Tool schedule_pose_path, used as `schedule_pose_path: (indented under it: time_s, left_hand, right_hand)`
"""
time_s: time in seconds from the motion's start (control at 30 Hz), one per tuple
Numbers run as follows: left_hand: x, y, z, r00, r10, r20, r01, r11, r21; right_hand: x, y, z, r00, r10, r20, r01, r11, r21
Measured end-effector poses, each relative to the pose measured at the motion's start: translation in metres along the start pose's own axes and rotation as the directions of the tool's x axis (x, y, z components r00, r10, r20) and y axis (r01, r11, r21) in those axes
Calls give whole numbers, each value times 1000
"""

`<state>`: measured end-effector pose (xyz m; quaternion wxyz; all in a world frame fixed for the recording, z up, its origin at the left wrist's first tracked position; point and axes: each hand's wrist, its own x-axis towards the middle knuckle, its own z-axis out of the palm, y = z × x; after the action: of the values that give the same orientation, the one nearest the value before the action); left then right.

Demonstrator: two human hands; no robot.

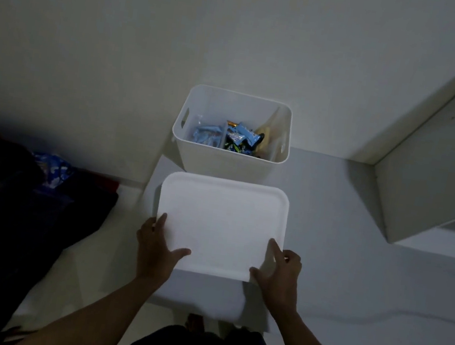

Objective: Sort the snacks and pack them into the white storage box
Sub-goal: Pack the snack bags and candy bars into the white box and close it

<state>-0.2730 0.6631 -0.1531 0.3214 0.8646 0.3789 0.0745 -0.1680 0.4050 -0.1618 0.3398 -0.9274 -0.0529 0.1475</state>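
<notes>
While gripped at its near corners by both hands, white lid held level above the floor, thumbs on top and fingers hidden beneath: left hand at the near-left corner, right hand at the near-right. Just beyond the lid's far edge, white storage box standing open against the wall, with snacks in blue, dark and yellow wrappers lying at the bottom. Further blue-wrapped packet visible at left on a dark heap, well apart from the box; contents of the heap too dim to tell. Step in hand, by the look of it, closing the box: best done by carrying the lid forward flat, matching its rounded corners to the rim, and lowering evenly rather than one side first, so as not to catch a wrapper. Open floor to the right and front; wall directly behind the box, leaving no overshoot room. White cabinet panel angled at far right, clear of the path. Dark heap near the left elbow.
</notes>
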Motion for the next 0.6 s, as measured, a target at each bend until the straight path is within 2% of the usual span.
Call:
schedule_pose_path:
  time_s: [0.2, 0.37, 0.5, 0.6]
  left_hand:
    - [45, 39, -23, 972, 155, -178, -171, 982, -79]
    - [108, 84, -53, 960, 196, -199, -220, 969, -111]
    - [156, 112, -76, 962, 201, -185, -211, 977, -36]
    - [186, 124, -89, 975, 186, -122, -187, 982, -4]
  right_hand:
    - [29, -44, -24, 977, -97, -190, 118, 988, 104]
    - [83, -98, -54, 930, -167, -326, 236, 955, 182]
    - [129, -136, -71, 925, -191, -330, 265, 945, 194]
    - [155, -154, -78, 943, -176, -282, 240, 948, 208]
